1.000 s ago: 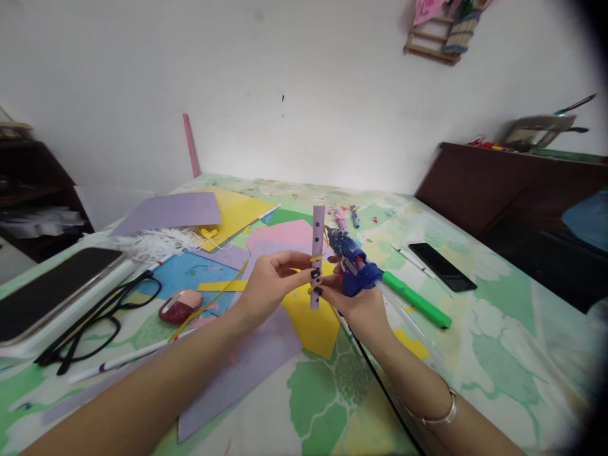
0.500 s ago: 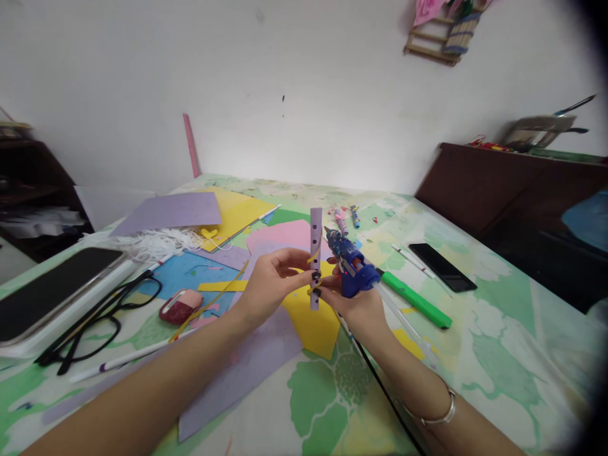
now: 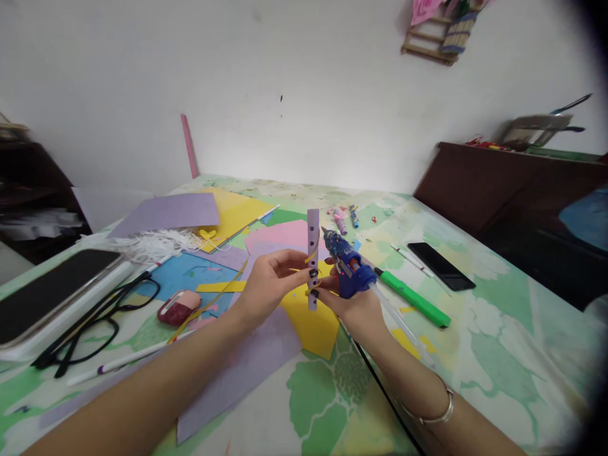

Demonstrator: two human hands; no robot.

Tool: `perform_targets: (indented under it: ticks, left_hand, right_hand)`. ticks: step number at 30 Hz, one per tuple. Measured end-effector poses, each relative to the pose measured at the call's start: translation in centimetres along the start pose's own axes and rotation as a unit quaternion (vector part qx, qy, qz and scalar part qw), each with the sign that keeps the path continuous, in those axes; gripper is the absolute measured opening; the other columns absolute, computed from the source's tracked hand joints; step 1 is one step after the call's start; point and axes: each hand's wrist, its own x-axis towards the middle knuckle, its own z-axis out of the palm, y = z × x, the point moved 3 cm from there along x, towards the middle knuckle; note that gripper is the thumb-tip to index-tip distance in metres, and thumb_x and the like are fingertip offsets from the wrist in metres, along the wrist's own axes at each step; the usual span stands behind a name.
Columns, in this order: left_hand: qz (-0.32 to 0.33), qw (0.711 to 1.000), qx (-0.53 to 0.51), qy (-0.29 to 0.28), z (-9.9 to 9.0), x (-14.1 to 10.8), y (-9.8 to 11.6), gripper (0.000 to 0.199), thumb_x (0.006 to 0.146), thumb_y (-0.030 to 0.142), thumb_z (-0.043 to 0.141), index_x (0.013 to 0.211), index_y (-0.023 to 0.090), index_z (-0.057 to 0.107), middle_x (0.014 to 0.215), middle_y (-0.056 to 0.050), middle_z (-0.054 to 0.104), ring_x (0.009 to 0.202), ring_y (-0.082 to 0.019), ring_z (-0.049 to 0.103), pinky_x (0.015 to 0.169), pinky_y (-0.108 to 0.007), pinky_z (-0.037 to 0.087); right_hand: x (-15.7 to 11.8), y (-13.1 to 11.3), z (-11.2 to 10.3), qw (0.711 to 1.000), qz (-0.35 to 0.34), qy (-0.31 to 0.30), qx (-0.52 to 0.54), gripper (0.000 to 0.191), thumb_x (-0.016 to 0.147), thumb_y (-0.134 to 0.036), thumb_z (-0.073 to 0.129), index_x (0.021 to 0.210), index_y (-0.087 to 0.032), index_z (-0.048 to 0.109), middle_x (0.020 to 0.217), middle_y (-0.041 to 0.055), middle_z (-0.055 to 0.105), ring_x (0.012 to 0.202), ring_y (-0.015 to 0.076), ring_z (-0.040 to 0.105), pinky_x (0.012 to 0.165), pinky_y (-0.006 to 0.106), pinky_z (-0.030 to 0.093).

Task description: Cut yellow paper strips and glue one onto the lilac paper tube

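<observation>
A narrow lilac paper strip (image 3: 313, 234) with a row of dark round holes stands upright between my hands. My left hand (image 3: 270, 288) pinches it from the left, thumb against its front. A thin yellow paper strip (image 3: 311, 256) curls around the lilac piece. My right hand (image 3: 358, 311) holds a blue hot glue gun (image 3: 349, 263), nozzle pointing up and left, a clear glue stick (image 3: 399, 323) poking out of its back. The thumb and finger of that hand also touch the lower end of the lilac piece.
Purple paper (image 3: 247, 373) and yellow paper (image 3: 316, 329) lie beneath my hands. At left are glasses (image 3: 107, 316), an earbud case (image 3: 179, 307), a tablet-like device (image 3: 52, 285) and white string (image 3: 156, 247). A green highlighter (image 3: 413, 297) and black phone (image 3: 441, 266) lie right. A black cord (image 3: 380, 386) runs toward me.
The view has shifted slightly. Both hands keep nearly the same hold on the lilac strip, and the glue gun has tilted a little, showing more of its glue stick.
</observation>
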Motion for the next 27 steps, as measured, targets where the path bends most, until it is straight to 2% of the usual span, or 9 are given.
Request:
perform_targets:
  ticks: [3, 10, 16, 21, 24, 27]
  left_hand:
    - [-0.004, 1.0, -0.008, -0.004, -0.1, 0.0, -0.2, 0.027, 0.062, 0.028, 0.084, 0.082, 0.016, 0.071, 0.078, -0.001, 0.073, 0.074, -0.013, 0.067, 0.071, -0.023, 0.052]
    - [-0.02, 1.0, -0.01, 0.013, -0.3, 0.2, -0.3, 0.031, 0.059, 0.026, 0.085, 0.084, 0.015, 0.071, 0.079, -0.003, 0.073, 0.076, -0.015, 0.066, 0.074, -0.026, 0.052]
    - [-0.028, 0.999, -0.03, 0.013, -0.2, 0.2, -0.2, 0.026, 0.062, 0.024, 0.082, 0.085, 0.016, 0.073, 0.079, -0.003, 0.074, 0.076, -0.016, 0.066, 0.075, -0.029, 0.05]
    - [-0.031, 0.997, -0.07, 0.005, -0.2, 0.4, 0.0, 0.023, 0.063, 0.021, 0.08, 0.085, 0.016, 0.075, 0.08, -0.003, 0.072, 0.076, -0.015, 0.063, 0.076, -0.028, 0.048]
    - [-0.026, 0.995, -0.096, -0.012, 0.1, 0.4, 0.1, 0.017, 0.064, 0.021, 0.08, 0.079, 0.015, 0.075, 0.074, -0.002, 0.069, 0.072, -0.014, 0.06, 0.074, -0.027, 0.047]
    - [-0.023, 0.993, -0.112, -0.037, 0.4, 0.2, 0.2, 0.016, 0.063, 0.02, 0.08, 0.078, 0.016, 0.075, 0.073, -0.002, 0.068, 0.072, -0.014, 0.06, 0.073, -0.026, 0.047]
  right_hand:
    - [0.0, 0.0, 0.0, 1.0, 0.011, 0.002, 0.004, 0.054, 0.056, -0.022, 0.077, 0.102, -0.022, 0.049, 0.08, -0.0046, 0.055, 0.071, 0.0204, 0.071, 0.065, 0.031, 0.059]
    - [0.0, 0.3, -0.1, 0.999, 0.005, -0.009, -0.043, 0.054, 0.062, -0.027, 0.075, 0.108, -0.019, 0.048, 0.072, 0.0008, 0.069, 0.082, 0.0261, 0.071, 0.083, 0.043, 0.055]
    - [-0.2, -0.5, 0.0, 0.998, -0.026, -0.025, -0.044, 0.045, 0.063, -0.028, 0.075, 0.099, -0.022, 0.048, 0.08, 0.0026, 0.071, 0.077, 0.0244, 0.072, 0.074, 0.038, 0.057]
    - [-0.4, -1.4, -0.3, 0.997, -0.06, 0.021, -0.042, 0.039, 0.065, -0.033, 0.074, 0.097, -0.022, 0.053, 0.09, 0.0048, 0.07, 0.082, 0.0227, 0.071, 0.074, 0.037, 0.057]
    - [-0.5, -1.4, -0.7, 0.992, -0.085, 0.054, -0.071, 0.03, 0.068, -0.031, 0.072, 0.091, -0.021, 0.056, 0.09, 0.005, 0.069, 0.084, 0.0215, 0.069, 0.08, 0.038, 0.054]
    - [-0.7, -1.4, -0.9, 0.987, -0.121, 0.06, -0.091, 0.021, 0.072, -0.029, 0.071, 0.086, -0.021, 0.057, 0.088, 0.0041, 0.068, 0.087, 0.02, 0.066, 0.087, 0.038, 0.051]
